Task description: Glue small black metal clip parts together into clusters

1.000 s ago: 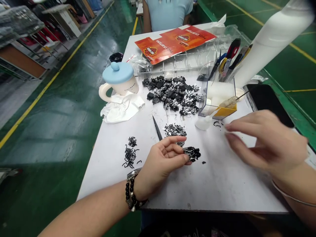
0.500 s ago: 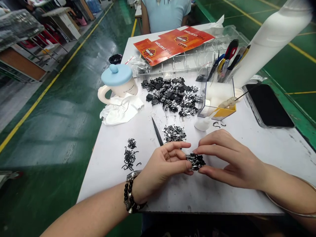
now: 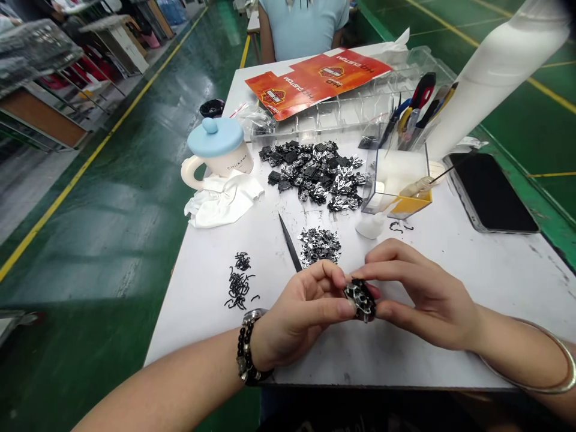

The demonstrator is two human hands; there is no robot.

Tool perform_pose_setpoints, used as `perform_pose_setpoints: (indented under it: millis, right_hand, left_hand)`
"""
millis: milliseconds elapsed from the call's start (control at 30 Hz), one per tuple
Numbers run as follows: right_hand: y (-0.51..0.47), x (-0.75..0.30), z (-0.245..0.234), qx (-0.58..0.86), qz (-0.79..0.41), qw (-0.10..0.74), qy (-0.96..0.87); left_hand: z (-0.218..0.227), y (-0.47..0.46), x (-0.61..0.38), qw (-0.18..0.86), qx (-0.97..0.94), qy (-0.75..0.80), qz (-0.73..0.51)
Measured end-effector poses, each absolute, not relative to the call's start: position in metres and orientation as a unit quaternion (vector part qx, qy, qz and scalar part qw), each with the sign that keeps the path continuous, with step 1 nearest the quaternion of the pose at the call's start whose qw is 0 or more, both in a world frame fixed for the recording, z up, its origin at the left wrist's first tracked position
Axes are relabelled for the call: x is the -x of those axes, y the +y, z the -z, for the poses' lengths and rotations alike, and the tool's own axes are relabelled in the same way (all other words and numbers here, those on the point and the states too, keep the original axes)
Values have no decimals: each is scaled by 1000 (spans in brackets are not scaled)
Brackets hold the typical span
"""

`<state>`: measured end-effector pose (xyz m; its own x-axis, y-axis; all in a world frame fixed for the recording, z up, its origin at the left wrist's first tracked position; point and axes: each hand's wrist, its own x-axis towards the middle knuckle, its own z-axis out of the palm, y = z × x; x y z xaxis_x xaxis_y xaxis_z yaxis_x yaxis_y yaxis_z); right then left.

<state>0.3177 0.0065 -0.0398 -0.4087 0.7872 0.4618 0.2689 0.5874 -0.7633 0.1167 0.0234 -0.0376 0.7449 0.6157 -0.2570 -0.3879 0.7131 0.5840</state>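
Over the near part of the white table, my left hand and my right hand meet and pinch the same small black and silver metal piece between thumbs and fingers. Just behind the hands lies a small heap of silver pieces beside black tweezers. A larger pile of black and silver pieces lies further back. Small black hooks are scattered to the left of my left hand.
A mug with a blue lid and a white cloth stand at the left. A clear box, a tool holder with pliers, a white roll, a phone and orange cards lie behind. A person in a light blue shirt stands at the far end.
My right hand came in from the right to the piece held by my left hand. Both hands now lift it a little off the table and have turned it.
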Motion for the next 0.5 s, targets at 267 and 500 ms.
perform_pose_setpoints:
  millis: [267,500]
  right_hand:
    - [-1,-309,30,439,-196,434,-762]
    - [-3,-304,29,434,-181,420,-776]
  left_hand:
    - [35,21,-117,753,-393,399,-344]
    - [36,18,-118,714,-452,402,-354]
